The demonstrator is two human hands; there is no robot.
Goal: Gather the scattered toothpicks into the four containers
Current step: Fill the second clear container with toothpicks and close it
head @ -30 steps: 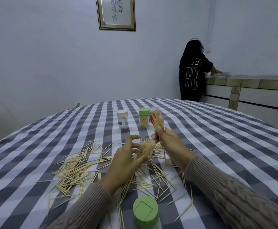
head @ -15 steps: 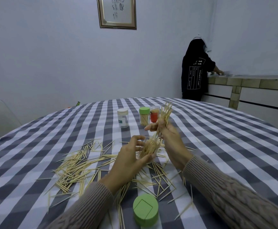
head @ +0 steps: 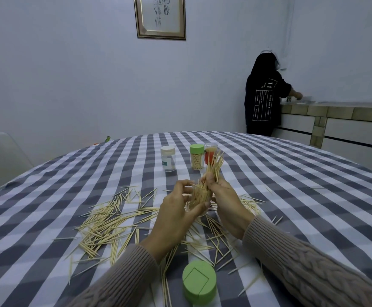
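four containers (head: 196, 206), one green lid (head: 199, 282), two hands (head: 176, 216)

Only the forearms and hands show, rest of the person is out of frame. Both arms in the same knit sweater, kinda beige-taupe w/ a pinkish tint. Right sleeve (head: 309, 269) has chunky cable-knit braids running lengthwise down the forearm, then a ribbed cuff at the wrist. Left sleeve (head: 123, 278) has the same ribbed cuff, cable pattern further back but harder to make out. Left hand (head: 174, 216) and right hand (head: 227, 202) both bare, no gloves. Can't spot rings or a watch.
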